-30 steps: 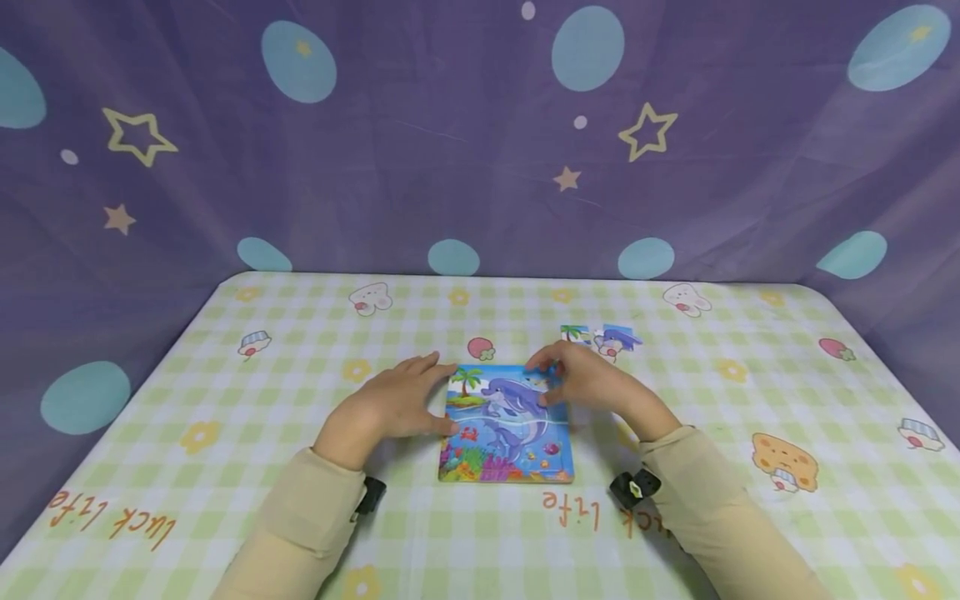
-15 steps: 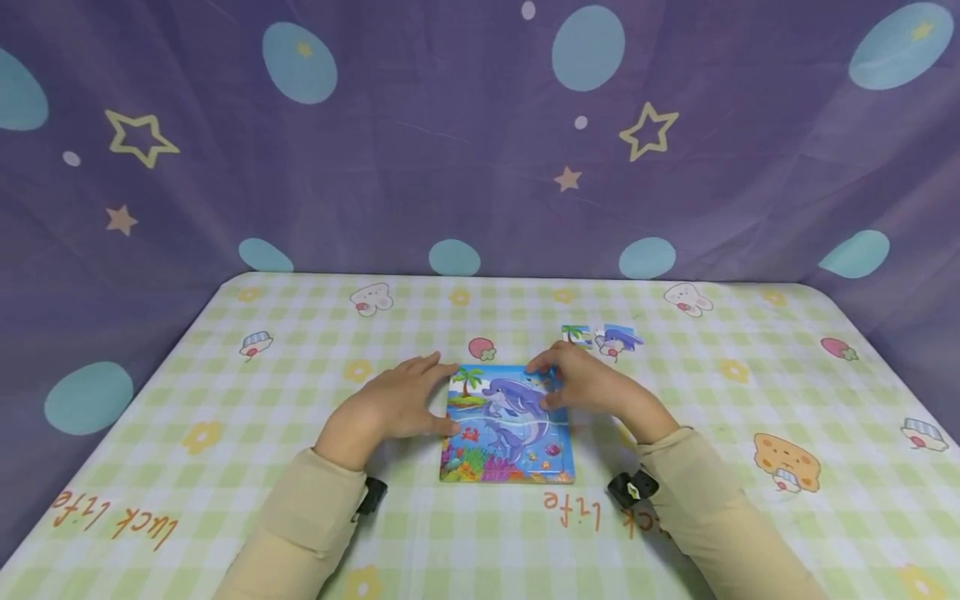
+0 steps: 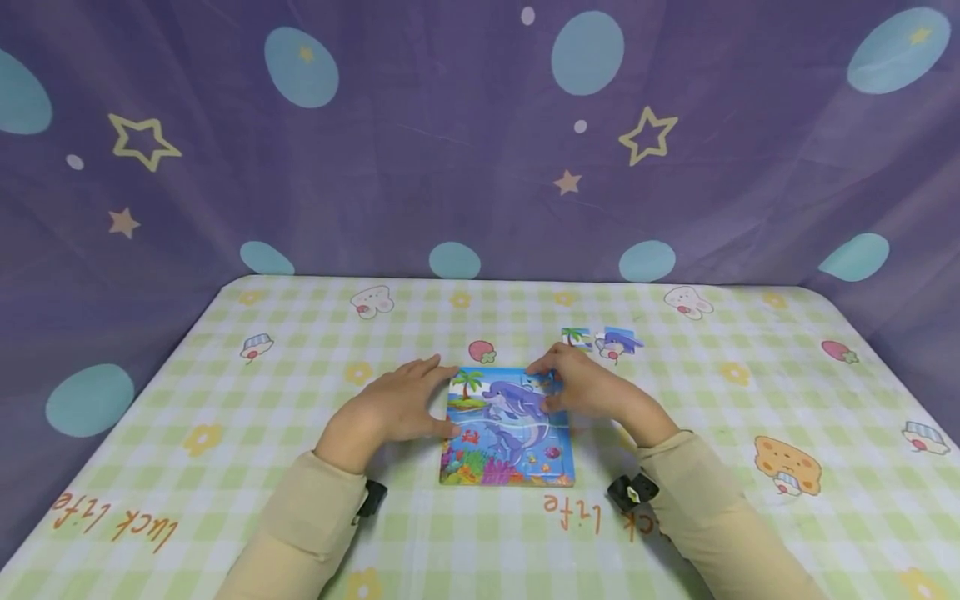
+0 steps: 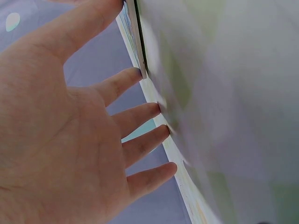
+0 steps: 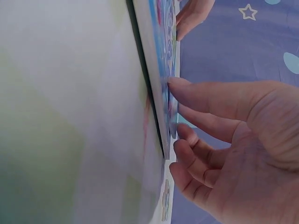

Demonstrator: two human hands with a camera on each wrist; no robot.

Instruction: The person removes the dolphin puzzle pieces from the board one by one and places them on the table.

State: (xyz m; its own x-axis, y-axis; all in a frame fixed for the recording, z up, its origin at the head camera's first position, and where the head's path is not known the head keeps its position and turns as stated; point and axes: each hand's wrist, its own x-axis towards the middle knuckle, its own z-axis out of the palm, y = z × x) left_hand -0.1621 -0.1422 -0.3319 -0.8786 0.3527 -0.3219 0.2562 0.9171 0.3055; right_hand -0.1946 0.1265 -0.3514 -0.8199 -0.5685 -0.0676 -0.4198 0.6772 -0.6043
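Two hands of mine frame the dolphin puzzle board [image 3: 507, 427], which lies flat on the table [image 3: 225, 400] between them, straight ahead of my sleeves. My left hand [image 3: 390, 407] sits at the board's left edge with its grip open: the fingers are stretched out and relaxed, the thumb tip against the near-left side of the board and the forefinger reaching to its far-left corner by the palm tree. From the left wrist view the same hand [image 4: 70, 140] shows spread fingers whose tips meet the board's edge [image 4: 133, 42] and the cloth beside it.

My right hand [image 3: 592, 385] is over the board's far-right corner. Its forefinger and thumb seem to pinch a small blue puzzle piece [image 3: 542, 382] at that corner, though the piece is mostly hidden under the fingers, so I hold that loosely. In the right wrist view the fingertips [image 5: 180, 86] press on the printed face of the board [image 5: 161, 56], the lower fingers curled.

Just beyond my right hand, apart from the board, lie two loose pieces: one with a palm tree [image 3: 576, 336] and one with a dolphin [image 3: 621, 340], side by side. A purple curtain [image 3: 420, 142] with stars and blue ovals hangs behind the table's far edge.
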